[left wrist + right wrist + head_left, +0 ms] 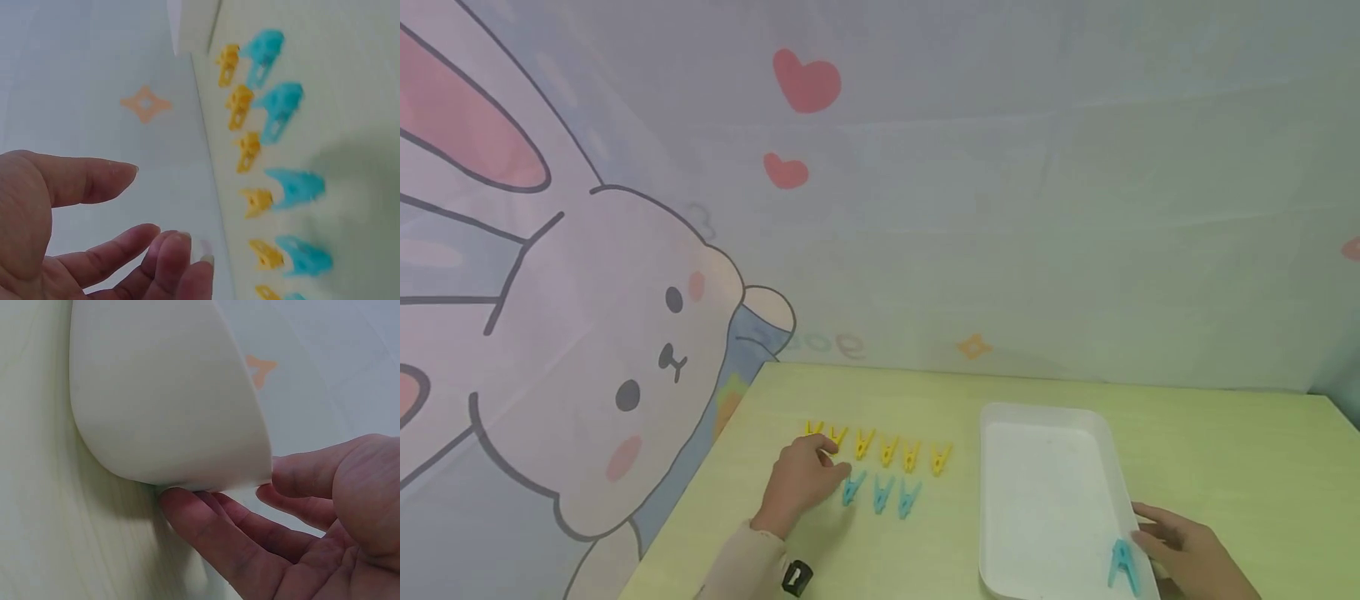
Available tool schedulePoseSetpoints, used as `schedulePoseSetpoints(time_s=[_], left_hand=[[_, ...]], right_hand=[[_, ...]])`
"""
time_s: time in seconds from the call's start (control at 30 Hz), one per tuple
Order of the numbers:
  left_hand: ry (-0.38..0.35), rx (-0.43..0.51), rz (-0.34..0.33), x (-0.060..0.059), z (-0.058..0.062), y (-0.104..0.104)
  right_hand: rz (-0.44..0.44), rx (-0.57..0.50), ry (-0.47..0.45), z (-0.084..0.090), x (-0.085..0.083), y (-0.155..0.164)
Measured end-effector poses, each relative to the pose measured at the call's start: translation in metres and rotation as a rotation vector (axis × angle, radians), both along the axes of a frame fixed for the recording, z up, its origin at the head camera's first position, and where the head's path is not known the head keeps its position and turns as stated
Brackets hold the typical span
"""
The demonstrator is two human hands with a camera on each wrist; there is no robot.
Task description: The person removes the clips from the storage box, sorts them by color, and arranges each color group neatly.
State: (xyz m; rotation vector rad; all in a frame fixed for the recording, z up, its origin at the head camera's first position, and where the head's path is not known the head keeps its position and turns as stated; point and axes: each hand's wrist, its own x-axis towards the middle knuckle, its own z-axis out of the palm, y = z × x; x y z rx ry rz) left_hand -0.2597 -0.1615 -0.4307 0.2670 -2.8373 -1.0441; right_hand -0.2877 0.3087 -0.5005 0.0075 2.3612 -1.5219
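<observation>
My left hand (805, 477) hovers over the left end of the clothespin rows, thumb and fingers apart, holding nothing. Yellow clothespins (887, 451) form the back row, and blue clothespins (882, 495) lie in a row in front. In the head view, the hand hides part of the blue row; the left wrist view shows more blue clothespins (304, 255) there. My right hand (1187, 554) holds the right side of a white tray (1054, 483). Its thumb is at the rim and its fingers (206, 531) touch the outer wall. A single blue clothespin (1123, 568) lies in the tray beside that hand.
The pale green table (1240, 450) ends at a wall hanging (1075, 250) printed with hearts and a large rabbit. A small black device (797, 577) shows beside the left sleeve (745, 562).
</observation>
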Motion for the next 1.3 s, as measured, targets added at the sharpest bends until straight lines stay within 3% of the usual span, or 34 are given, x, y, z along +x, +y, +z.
schedulePoseSetpoints(time_s=[0.2,0.4,0.63,0.8,1.03,1.2,1.3], left_hand=[[0.018,0.047,-0.138,-0.007,0.011,0.037],[0.025,0.078,-0.313,-0.015,0.014,0.077],[0.044,-0.019,-0.486,-0.018,0.012,0.120],[0.063,-0.016,-0.616,-0.018,0.012,0.147],[0.073,-0.114,-0.866,-0.023,0.017,0.180],[0.037,-0.210,-1.026,-0.033,0.021,0.206],[-0.003,-0.228,-1.079,-0.039,0.021,0.222]], right_hand=[[-0.017,0.021,-0.006,-0.001,0.000,0.001],[-0.021,0.024,0.005,-0.003,0.000,0.000],[-0.009,0.019,0.024,-0.002,0.001,-0.003],[0.000,0.037,0.049,0.001,0.001,-0.004],[-0.018,0.030,0.026,0.000,0.001,-0.006],[-0.028,0.041,0.019,0.000,0.001,-0.005],[-0.029,0.028,0.015,0.000,0.002,-0.002]])
